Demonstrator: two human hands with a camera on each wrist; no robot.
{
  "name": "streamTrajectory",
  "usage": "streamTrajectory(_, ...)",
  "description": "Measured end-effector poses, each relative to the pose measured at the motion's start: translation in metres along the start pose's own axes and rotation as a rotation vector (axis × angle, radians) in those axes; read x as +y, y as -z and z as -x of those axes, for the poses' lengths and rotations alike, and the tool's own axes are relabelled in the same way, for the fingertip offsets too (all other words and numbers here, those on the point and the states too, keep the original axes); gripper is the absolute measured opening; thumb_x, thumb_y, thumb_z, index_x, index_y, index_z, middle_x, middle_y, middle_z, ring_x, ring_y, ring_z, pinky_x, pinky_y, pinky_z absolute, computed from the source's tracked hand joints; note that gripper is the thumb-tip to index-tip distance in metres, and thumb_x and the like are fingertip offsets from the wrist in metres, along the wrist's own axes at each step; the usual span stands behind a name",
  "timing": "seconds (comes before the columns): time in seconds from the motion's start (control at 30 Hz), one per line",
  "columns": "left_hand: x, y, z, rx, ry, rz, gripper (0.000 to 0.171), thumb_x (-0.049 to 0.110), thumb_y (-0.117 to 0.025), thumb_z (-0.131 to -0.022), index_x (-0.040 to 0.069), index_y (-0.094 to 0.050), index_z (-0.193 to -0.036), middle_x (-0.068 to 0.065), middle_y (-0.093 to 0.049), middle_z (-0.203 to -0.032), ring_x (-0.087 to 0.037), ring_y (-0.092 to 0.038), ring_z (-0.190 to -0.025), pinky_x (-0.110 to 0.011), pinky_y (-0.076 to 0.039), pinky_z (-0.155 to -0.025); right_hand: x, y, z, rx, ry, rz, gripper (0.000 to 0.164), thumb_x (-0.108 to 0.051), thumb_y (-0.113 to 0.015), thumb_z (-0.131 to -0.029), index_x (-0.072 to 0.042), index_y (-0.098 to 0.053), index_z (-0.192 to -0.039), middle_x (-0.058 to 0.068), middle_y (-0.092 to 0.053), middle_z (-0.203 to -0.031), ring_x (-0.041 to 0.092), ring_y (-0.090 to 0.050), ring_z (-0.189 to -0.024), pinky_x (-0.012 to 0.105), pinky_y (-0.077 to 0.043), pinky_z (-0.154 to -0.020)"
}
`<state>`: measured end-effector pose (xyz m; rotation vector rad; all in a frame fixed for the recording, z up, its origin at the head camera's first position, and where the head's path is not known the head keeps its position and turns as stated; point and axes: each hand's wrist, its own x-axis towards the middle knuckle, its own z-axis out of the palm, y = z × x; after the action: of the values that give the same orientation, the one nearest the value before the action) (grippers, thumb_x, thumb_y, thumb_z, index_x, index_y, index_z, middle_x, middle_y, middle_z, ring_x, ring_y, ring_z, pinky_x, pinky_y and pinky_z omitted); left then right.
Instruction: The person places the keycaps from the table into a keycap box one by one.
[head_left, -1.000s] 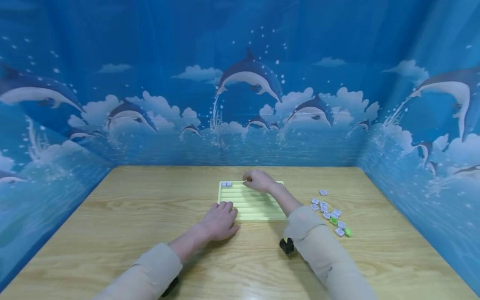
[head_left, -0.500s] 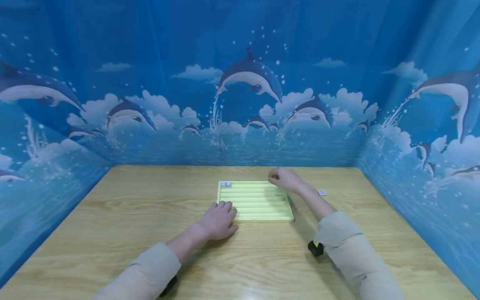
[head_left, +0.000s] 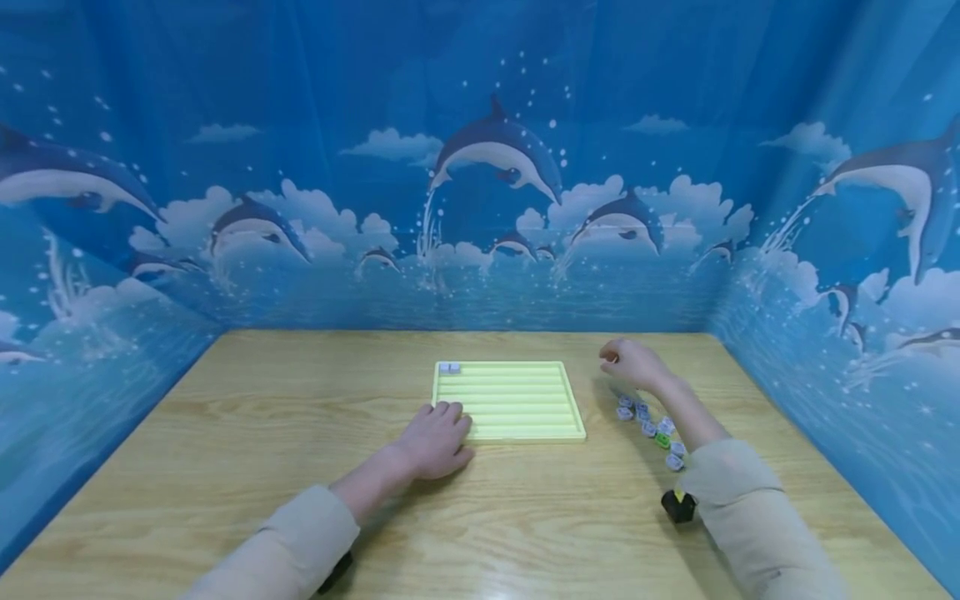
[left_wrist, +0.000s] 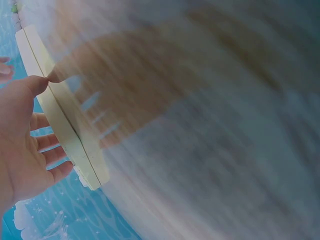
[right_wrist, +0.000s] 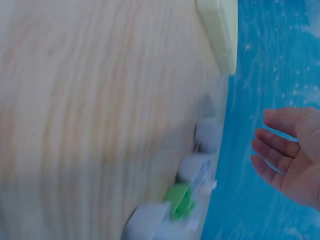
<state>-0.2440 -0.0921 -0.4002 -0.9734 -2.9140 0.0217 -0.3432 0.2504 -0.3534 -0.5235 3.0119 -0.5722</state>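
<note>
A pale yellow-green ridged tray (head_left: 517,408) lies on the table, with two small whitish tiles (head_left: 450,367) side by side in its far left corner. My left hand (head_left: 435,440) rests on the tray's near left corner; in the left wrist view its thumb (left_wrist: 36,84) touches the near edge. To the right of the tray, my right hand (head_left: 636,365) hovers with loosely bent fingers and nothing visible in them. Below that hand lie several white tiles (head_left: 648,429) and a green one (head_left: 663,440). The right wrist view shows the tiles blurred.
A wooden table (head_left: 300,400) carries everything. Blue curtains (head_left: 337,167) printed with dolphins stand along its back and sides. A black wrist device (head_left: 678,506) hangs below the right sleeve.
My right hand has moved right, from over the tray's far edge to above the loose tiles. A lone tile beyond the group is now out of sight behind it. My left hand stays put.
</note>
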Motion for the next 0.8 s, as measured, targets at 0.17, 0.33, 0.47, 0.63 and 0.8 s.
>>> streamTrajectory(0.17, 0.001, -0.001, 0.000, -0.004, -0.002, -0.004, 0.036, 0.038, -0.052, -0.091, 0.007, -0.057, -0.109, -0.009, -0.050, -0.107, -0.025, -0.048, -0.103, -0.042, -0.040, -0.089, 0.016, 0.001, 0.009, -0.022, -0.081, 0.041, 0.036, -0.015, -0.054, -0.091, 0.010, -0.054, -0.118, 0.027, -0.057, -0.111, 0.041, -0.054, -0.102, 0.051, -0.045, -0.083)
streamTrajectory(0.33, 0.000, 0.000, 0.000, 0.005, -0.002, -0.008, 0.035, 0.037, -0.053, -0.091, 0.007, -0.057, -0.108, -0.009, -0.050, -0.106, -0.025, -0.048, -0.101, -0.041, -0.040, -0.087, 0.027, 0.001, 0.017, -0.052, -0.171, 0.105, 0.042, -0.020, -0.053, -0.090, 0.010, -0.052, -0.119, 0.031, -0.052, -0.119, 0.048, -0.048, -0.108, 0.056, -0.041, -0.086)
streamTrajectory(0.47, 0.000, 0.000, 0.000, -0.001, -0.001, -0.005, 0.038, 0.038, -0.052, -0.091, 0.006, -0.056, -0.111, -0.009, -0.050, -0.108, -0.025, -0.048, -0.103, -0.042, -0.040, -0.089, 0.033, -0.002, 0.020, -0.076, -0.198, 0.140, 0.042, -0.020, -0.051, -0.090, 0.009, -0.053, -0.119, 0.032, -0.050, -0.121, 0.049, -0.045, -0.111, 0.057, -0.039, -0.088)
streamTrajectory(0.63, 0.000, -0.001, 0.000, -0.005, 0.001, -0.004, 0.040, 0.038, -0.052, -0.091, 0.006, -0.056, -0.114, -0.010, -0.050, -0.110, -0.025, -0.047, -0.104, -0.043, -0.039, -0.090, 0.040, -0.005, 0.020, -0.069, -0.178, 0.154, 0.037, -0.020, -0.051, -0.091, 0.008, -0.057, -0.115, 0.033, -0.050, -0.119, 0.050, -0.045, -0.111, 0.057, -0.038, -0.089)
streamTrajectory(0.8, -0.001, -0.002, -0.001, -0.012, 0.008, -0.009, 0.042, 0.038, -0.051, -0.092, 0.005, -0.055, -0.117, -0.010, -0.049, -0.112, -0.025, -0.047, -0.105, -0.043, -0.038, -0.092, 0.043, -0.008, 0.019, -0.062, -0.164, 0.155, 0.029, -0.019, -0.054, -0.090, 0.004, -0.061, -0.107, 0.028, -0.056, -0.110, 0.046, -0.051, -0.102, 0.055, -0.041, -0.085)
